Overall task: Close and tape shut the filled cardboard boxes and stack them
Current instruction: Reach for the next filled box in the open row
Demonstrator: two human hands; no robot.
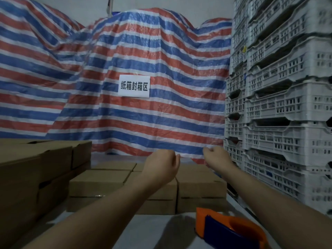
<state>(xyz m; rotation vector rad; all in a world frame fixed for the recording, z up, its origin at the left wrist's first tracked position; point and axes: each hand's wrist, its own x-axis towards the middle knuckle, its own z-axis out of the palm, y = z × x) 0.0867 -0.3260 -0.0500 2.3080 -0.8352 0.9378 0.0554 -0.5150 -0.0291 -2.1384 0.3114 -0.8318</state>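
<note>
Cardboard everywhere at bench level. My left hand (162,163) and right hand (216,157) are both stretched out above the low block of boxes (143,184) in front of me. Each hand has its fingers curled into a loose fist and neither holds anything; both are clear of the box tops.

Step in hand, as I judge it: between boxes. The low block looks closed, with flaps down and a glint of tape on the front face of the left box, so sealing seems done for these. Empty hands reaching forward suggest I am about to take hold of a box, either to shift it onto a stack or to bring the next one in. Next move calls for opening the fingers, getting both palms onto opposite sides of one box, and lifting it level.

Tape dispenser (231,230), orange body with blue part, sits on the grey work surface (152,230) near my right forearm, untouched. If another box needs sealing, the right hand must come back for it.

Counts:
- Hands: two, both empty.
- Tape dispensers: one.
- Boxes in the low block: at least four tops visible in the upper layer, with a lower layer showing beneath; full number cannot be told.
- Taller box stack at left (36,169): several boxes, count unclear.
- Grey plastic crates (287,105) at right: two columns, many tiers.
- Paper sign (134,85) on the striped tarp (143,51): one.
</note>
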